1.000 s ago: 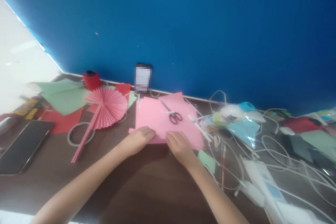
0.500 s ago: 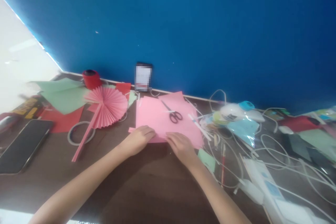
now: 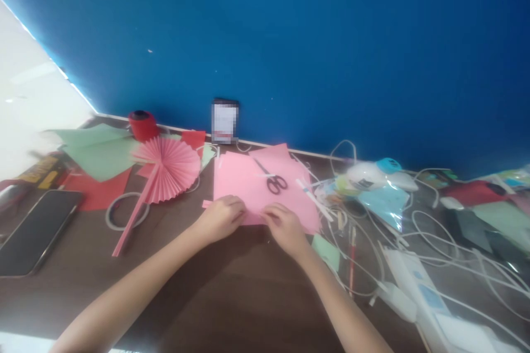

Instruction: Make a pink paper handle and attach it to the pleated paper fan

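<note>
Pink paper sheets (image 3: 236, 176) lie on the brown table in front of me. At their near edge, my left hand (image 3: 223, 218) has its fingers curled down and pressed together on pink paper. Beside it, my right hand (image 3: 285, 227) pinches the same edge, a small gap apart from the left. A narrow pink paper end (image 3: 206, 204) sticks out to the left of my left hand. Scissors (image 3: 276, 183) with dark handles rest on the sheets just beyond my fingers. What lies under the fingertips is partly hidden.
On the left are a pleated pink paper fan (image 3: 176, 168), a tape roll (image 3: 114, 218), a phone (image 3: 39, 231) and green paper (image 3: 99, 151). White cables (image 3: 434, 231), a power strip (image 3: 418, 281) and a plastic packet (image 3: 385, 204) crowd the right. A blue wall (image 3: 290, 55) rises behind.
The fingers of both hands have curled in more, with the right hand's fingertips drawn into a pinch. Both hands stay at the paper's near edge. The scissors and fan keep their places.
</note>
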The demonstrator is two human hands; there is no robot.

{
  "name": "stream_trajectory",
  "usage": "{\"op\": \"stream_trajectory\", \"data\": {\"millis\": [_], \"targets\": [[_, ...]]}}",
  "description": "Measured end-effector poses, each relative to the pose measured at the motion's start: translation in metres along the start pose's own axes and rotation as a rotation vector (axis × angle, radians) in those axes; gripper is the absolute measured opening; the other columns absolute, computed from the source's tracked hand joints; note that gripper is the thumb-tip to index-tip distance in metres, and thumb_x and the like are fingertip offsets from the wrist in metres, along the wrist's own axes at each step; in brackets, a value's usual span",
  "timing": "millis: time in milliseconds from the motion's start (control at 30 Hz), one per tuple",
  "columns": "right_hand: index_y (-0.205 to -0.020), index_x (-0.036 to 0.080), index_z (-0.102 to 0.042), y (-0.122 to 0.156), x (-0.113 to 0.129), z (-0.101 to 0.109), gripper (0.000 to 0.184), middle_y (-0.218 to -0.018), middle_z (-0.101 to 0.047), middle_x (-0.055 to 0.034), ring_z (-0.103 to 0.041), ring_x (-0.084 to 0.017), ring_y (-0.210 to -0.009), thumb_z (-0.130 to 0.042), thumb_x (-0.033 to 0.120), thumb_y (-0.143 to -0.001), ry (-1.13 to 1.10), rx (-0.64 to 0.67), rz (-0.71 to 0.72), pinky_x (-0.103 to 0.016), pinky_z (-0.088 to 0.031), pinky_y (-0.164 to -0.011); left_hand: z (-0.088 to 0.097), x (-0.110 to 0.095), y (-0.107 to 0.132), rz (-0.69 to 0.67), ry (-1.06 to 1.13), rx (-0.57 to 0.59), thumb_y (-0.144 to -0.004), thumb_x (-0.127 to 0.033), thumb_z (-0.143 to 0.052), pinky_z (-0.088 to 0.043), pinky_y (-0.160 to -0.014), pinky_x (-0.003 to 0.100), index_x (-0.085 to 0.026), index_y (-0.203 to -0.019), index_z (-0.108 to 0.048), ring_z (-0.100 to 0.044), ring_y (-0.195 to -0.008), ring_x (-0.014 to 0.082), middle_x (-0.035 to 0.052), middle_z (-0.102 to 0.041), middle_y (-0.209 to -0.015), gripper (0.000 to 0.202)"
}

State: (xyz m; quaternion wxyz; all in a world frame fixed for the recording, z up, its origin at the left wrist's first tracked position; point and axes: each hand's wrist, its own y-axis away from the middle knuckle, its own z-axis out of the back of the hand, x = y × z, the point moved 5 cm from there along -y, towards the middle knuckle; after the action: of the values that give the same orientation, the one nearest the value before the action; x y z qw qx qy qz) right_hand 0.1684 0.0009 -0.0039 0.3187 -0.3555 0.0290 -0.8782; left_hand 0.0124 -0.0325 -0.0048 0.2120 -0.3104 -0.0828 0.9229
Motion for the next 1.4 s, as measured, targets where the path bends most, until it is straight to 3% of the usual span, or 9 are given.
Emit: {"op": "stream_trajectory", "data": {"millis": [167,400,633,767,900,1000,1100,1233,1400], "targets": [[-0.077,0.019,-0.061,0.002,0.005,-0.001,0.013,-0.076,-0.065,-0.0037,-0.061,-0.017,-0.071,-0.050,0.020,-0.084,0.017,-0.001,0.049,-0.029,-0.050,-0.068,-0.003,0.002,-0.005,-0.033,0.010,0.003,-0.086,-0.023,-0.049,-0.046,-0.074,0.028,-0.017,-0.081,-0.066,-0.059,-0.079,0.0157,0.0055,-0.065,-0.087,0.018],[-0.080,0.019,-0.059,0.011,-0.002,0.010,0.011,-0.079,-0.063,-0.0057,-0.062,-0.018,-0.074,-0.052,0.027,-0.085,0.012,-0.137,0.105,-0.030,-0.051,-0.069,0.001,0.013,-0.004,0.106,0.050,-0.029,-0.081,-0.015,-0.052,-0.046,-0.073,0.027,-0.016,-0.078,-0.065,-0.059,-0.079,0.0156,0.0044,-0.065,-0.084,0.013],[-0.085,0.019,-0.057,0.014,-0.004,0.009,0.009,-0.083,-0.061,-0.0061,-0.061,-0.018,-0.079,-0.049,0.023,-0.086,0.017,-0.165,0.132,-0.030,-0.051,-0.072,0.001,0.010,-0.004,0.065,0.172,0.020,-0.082,-0.012,-0.048,-0.047,-0.072,0.025,-0.014,-0.078,-0.064,-0.060,-0.078,0.0141,0.0064,-0.064,-0.086,0.016],[-0.078,0.020,-0.058,0.012,-0.001,0.010,0.013,-0.078,-0.061,-0.0052,-0.060,-0.017,-0.073,-0.048,0.025,-0.086,-0.053,-0.184,0.077,-0.029,-0.051,-0.066,-0.004,0.009,-0.008,0.078,0.212,0.015,-0.081,-0.018,-0.052,-0.047,-0.076,0.028,-0.016,-0.083,-0.065,-0.061,-0.084,0.0160,0.0073,-0.067,-0.094,0.014],[-0.070,0.019,-0.058,0.010,-0.007,0.007,0.016,-0.073,-0.061,-0.0049,-0.059,-0.016,-0.069,-0.054,0.027,-0.082,-0.173,-0.139,-0.028,-0.028,-0.051,-0.063,-0.007,0.010,-0.012,0.113,0.205,0.024,-0.080,-0.020,-0.055,-0.046,-0.072,0.027,-0.017,-0.077,-0.067,-0.061,-0.075,0.0149,0.0040,-0.068,-0.082,0.012],[-0.074,0.017,-0.059,0.009,-0.017,0.003,0.012,-0.074,-0.063,-0.0054,-0.061,-0.017,-0.071,-0.058,0.028,-0.078,-0.288,-0.093,-0.159,-0.030,-0.052,-0.066,-0.007,0.010,-0.013,0.116,0.181,0.047,-0.079,-0.017,-0.055,-0.045,-0.071,0.026,-0.017,-0.075,-0.066,-0.060,-0.075,0.0149,0.0035,-0.068,-0.080,0.011],[-0.084,0.015,-0.064,0.006,-0.022,-0.001,0.018,-0.079,-0.067,-0.0072,-0.062,-0.018,-0.070,-0.059,0.031,-0.076,-0.376,-0.017,-0.275,-0.031,-0.053,-0.064,-0.007,0.011,-0.011,0.150,0.172,0.072,-0.078,-0.016,-0.055,-0.045,-0.070,0.025,-0.016,-0.075,-0.064,-0.061,-0.074,0.0149,0.0033,-0.068,-0.080,0.010],[-0.081,0.014,-0.066,0.004,-0.021,-0.005,0.024,-0.057,-0.063,-0.0020,-0.057,-0.013,-0.049,-0.057,0.036,-0.077,-0.469,0.131,-0.379,-0.027,-0.049,-0.050,-0.009,0.018,-0.006,0.264,0.264,0.030,-0.077,-0.019,-0.057,-0.046,-0.066,0.025,-0.017,-0.080,-0.060,-0.060,-0.069,0.0138,0.0008,-0.066,-0.076,0.005],[-0.078,0.013,-0.066,0.003,-0.021,-0.006,0.028,-0.056,-0.065,-0.0034,-0.057,-0.013,-0.047,-0.060,0.040,-0.075,-0.548,0.095,-0.424,-0.026,-0.049,-0.050,-0.012,0.020,-0.008,0.268,0.301,0.046,-0.076,-0.014,-0.054,-0.046,-0.069,0.025,-0.016,-0.089,-0.061,-0.060,-0.071,0.0133,0.0013,-0.066,-0.078,0.014]]}}
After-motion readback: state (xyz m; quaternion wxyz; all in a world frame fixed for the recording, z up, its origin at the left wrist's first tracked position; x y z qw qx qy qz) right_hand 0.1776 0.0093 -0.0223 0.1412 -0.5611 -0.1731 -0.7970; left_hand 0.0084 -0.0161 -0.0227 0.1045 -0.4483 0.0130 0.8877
